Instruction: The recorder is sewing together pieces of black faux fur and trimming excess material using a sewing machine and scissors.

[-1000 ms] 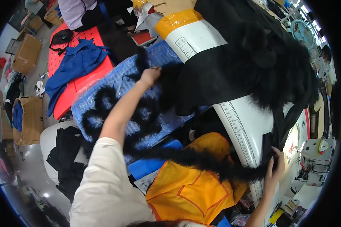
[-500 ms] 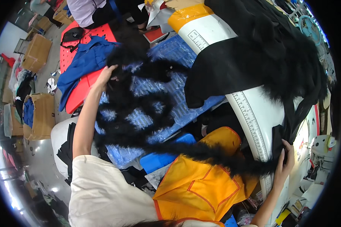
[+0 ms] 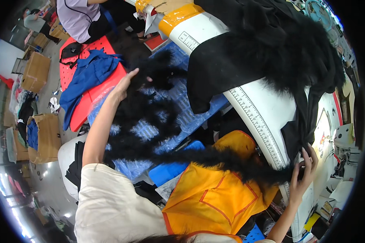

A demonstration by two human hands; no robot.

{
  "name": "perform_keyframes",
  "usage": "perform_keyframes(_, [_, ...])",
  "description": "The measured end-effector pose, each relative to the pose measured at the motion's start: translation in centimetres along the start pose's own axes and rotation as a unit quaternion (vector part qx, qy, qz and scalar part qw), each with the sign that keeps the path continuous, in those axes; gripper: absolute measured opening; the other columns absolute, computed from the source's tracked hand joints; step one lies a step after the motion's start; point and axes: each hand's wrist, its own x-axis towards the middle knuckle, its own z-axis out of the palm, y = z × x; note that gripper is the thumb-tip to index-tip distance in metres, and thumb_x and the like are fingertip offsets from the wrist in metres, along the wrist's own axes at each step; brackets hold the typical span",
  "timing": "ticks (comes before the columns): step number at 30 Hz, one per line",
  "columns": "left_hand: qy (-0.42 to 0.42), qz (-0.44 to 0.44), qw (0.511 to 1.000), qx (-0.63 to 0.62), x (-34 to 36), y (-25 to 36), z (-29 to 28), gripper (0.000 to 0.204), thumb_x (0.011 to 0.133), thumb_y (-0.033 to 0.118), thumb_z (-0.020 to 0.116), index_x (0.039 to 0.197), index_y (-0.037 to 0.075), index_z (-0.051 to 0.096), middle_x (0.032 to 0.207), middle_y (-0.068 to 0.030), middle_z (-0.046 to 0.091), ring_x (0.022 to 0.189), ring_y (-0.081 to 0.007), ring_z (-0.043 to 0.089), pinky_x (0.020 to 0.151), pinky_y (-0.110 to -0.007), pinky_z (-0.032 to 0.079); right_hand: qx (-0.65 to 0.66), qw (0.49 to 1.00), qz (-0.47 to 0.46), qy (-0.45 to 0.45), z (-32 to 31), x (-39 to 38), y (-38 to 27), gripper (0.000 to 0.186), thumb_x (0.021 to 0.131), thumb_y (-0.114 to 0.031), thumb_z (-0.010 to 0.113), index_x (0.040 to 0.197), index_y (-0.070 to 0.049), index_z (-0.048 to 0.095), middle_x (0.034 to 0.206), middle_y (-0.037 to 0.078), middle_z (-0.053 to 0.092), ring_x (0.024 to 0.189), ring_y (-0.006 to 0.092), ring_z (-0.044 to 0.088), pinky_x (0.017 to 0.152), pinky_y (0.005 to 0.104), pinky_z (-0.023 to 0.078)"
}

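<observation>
A long, fluffy black fur strip [image 3: 223, 159] lies in loops and stretches from left to right in front of me. My left hand [image 3: 125, 84] holds its far left part, where the fur hides most of the fingers and one fingertip pokes through. At the table edge on the right, my right hand [image 3: 305, 172] has curled fingers around the strip's other end, where it meets smooth black fabric [image 3: 291, 135]. More black fabric with a furry edge, a black garment [image 3: 227, 65], drapes over the white table [image 3: 263, 121].
Beneath the fur lie plastic-wrapped blue goods [image 3: 182, 109]. A blue garment [image 3: 89, 71] rests on a red perforated board [image 3: 102, 45]. Printed rulers run along the table edge. My orange apron [image 3: 215, 194] covers my lap. Cardboard boxes [image 3: 46, 135] stand left; another person [image 3: 79, 18] sits beyond.
My left hand has moved slightly right along the fur, its fingers deeper in it. The right hand's fingers have curled more at the strip's end. The whole view has shifted slightly.
</observation>
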Motion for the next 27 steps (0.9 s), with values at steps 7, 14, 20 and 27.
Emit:
perform_keyframes(7, [0.086,0.139,0.907,0.387,3.2,-1.2,2.2,0.066,0.085,0.035,0.059,0.131,-0.005,0.035,0.131,-0.0194,0.043,0.122,-0.0249,0.041,0.1,-0.03,0.033,-0.012,0.999,-0.003,-0.039,0.7,0.9,-0.7,0.039,0.081,0.005,0.048,0.117,-0.007,0.053,0.127,0.012,0.046,0.116,0.0276,0.045,0.093,0.0325,0.036])
perform_keyframes(14, [0.157,0.099,0.738,0.649,2.1,-10.0,-6.0,0.052,0.072,0.025,0.07,0.114,-0.002,0.052,0.113,-0.0211,0.054,0.099,-0.0336,0.057,0.085,-0.038,0.046,0.054,0.991,0.113,-0.038,0.0,-0.2,0.0,0.03,0.082,0.0,0.047,0.111,-0.003,0.057,0.125,0.013,0.047,0.117,0.0284,0.044,0.098,0.0363,0.032])
perform_keyframes(20, [0.266,0.222,0.694,0.631,1.1,-12.5,-6.4,0.039,0.066,0.006,0.068,0.103,0.004,0.056,0.103,-0.0169,0.055,0.096,-0.0351,0.054,0.081,-0.04,0.046,-0.024,0.997,0.029,-0.064,0.0,0.1,0.1,0.032,0.081,0.001,0.047,0.111,-0.004,0.057,0.126,0.014,0.047,0.119,0.0292,0.043,0.1,0.0367,0.031])
perform_keyframes(27, [0.141,0.332,0.743,0.563,5.0,-8.2,0.9,0.047,0.075,0.021,0.066,0.115,0.001,0.052,0.112,-0.0182,0.053,0.106,-0.0337,0.05,0.092,-0.037,0.04,-0.02,0.998,0.05,-0.036,0.4,-0.2,0.1,0.034,0.079,0.002,0.048,0.111,-0.004,0.057,0.125,0.015,0.048,0.117,0.0302,0.045,0.1,0.0375,0.031])
